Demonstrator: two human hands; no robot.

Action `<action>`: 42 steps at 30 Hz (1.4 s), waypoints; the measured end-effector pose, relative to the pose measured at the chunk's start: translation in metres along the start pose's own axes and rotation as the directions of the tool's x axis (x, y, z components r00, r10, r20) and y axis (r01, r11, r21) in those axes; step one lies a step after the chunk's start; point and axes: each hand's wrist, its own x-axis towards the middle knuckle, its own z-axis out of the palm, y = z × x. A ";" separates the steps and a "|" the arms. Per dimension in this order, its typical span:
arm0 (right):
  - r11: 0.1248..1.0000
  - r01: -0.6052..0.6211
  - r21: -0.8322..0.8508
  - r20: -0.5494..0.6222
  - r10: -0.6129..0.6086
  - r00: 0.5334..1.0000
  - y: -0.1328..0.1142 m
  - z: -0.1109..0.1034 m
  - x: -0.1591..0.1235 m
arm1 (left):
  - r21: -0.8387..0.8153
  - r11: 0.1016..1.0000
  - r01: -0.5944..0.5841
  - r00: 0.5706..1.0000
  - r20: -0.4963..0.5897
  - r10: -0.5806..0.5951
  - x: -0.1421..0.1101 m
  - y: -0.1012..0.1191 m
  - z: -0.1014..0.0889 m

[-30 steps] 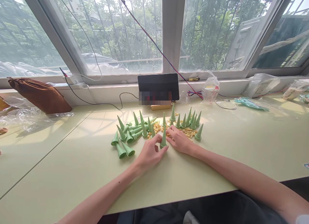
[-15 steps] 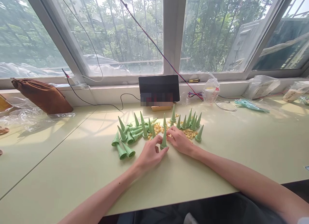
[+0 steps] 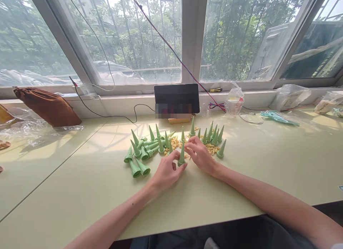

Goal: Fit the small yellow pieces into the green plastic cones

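Observation:
My left hand (image 3: 168, 169) is closed round the base of an upright green plastic cone spike (image 3: 182, 155), thumb in front and fingers behind. Just right of its tip is my right hand (image 3: 201, 157), fingers bent and drawn together; whatever they hold is too small or hidden to make out. Small yellow pegs (image 3: 212, 149) lie heaped behind and beside my right hand. Several more green cones stand around the heap, such as one at the right (image 3: 221, 149). On the left, other green cones (image 3: 144, 167) lie on their sides with open ends facing me.
The pale table (image 3: 88, 192) runs up to the windows. A dark tablet (image 3: 177, 99) leans at the back, its cable trailing left. A brown drawstring pouch (image 3: 49, 108) sits at the far left. Plastic bags (image 3: 235, 100) and a teal cord bundle (image 3: 278, 117) lie at the back right.
My right hand has shifted slightly, its fingers now bent beside the upper part of the held cone. My left hand and its cone stay in nearly the same place.

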 end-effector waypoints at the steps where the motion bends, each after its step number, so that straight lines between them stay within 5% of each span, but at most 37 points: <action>1: 1.000 0.006 0.001 -0.014 -0.006 1.000 -0.002 0.000 0.000 | 0.002 1.000 0.002 1.000 -0.005 -0.002 0.000 0.000 0.000; 16: 0.980 0.166 0.108 0.010 -0.168 0.986 -0.001 0.003 -0.003 | -0.034 0.999 0.042 0.994 -0.100 -0.045 0.001 0.000 -0.001; 42: 0.946 0.295 0.132 -0.197 -0.267 0.943 -0.001 0.008 -0.002 | -0.046 0.998 0.032 0.989 -0.140 -0.038 0.003 -0.003 0.000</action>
